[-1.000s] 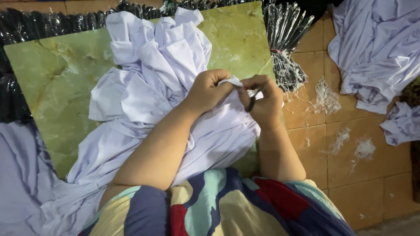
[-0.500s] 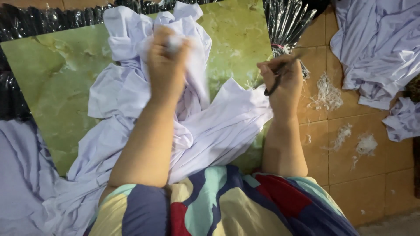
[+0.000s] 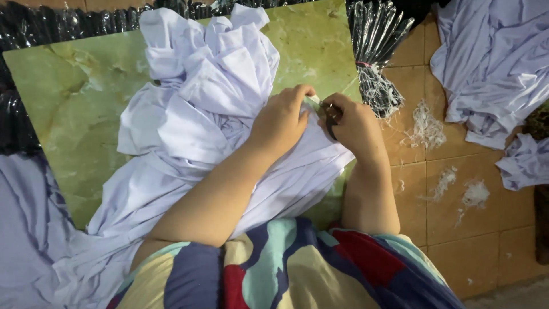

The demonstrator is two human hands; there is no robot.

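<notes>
both hands are meeting at the right edge of the pale lilac garment [image 3: 189, 114], seen from the head camera looking straight down. left hand [image 3: 281, 121] is lying curled over the cloth, its fingers folded in and its thumb and forefinger pinching a small bit of the fabric's edge near the other hand. right hand [image 3: 354, 127] is closed around a small pair of dark thread snips [image 3: 329, 114], fingers wrapped tight, the tool's tip pointing toward the pinched bit of cloth; whether the blades are touching the fabric cannot be told. the two hands are sitting just beside each other, nearly touching.

the garment is lying bunched and crumpled on the green marbled worktop [image 3: 68, 114], its bulk spreading up and to the left of the hands, with a smoother flap running under both wrists toward the person's lap. a bundle of clear plastic bags [image 3: 374, 34] is lying just beyond the right hand, on the tiled floor [image 3: 474, 240]. white thread scraps [image 3: 426, 123] are scattered on the tiles, and more lilac garments [image 3: 492, 63] are heaped well apart at the far right.
</notes>
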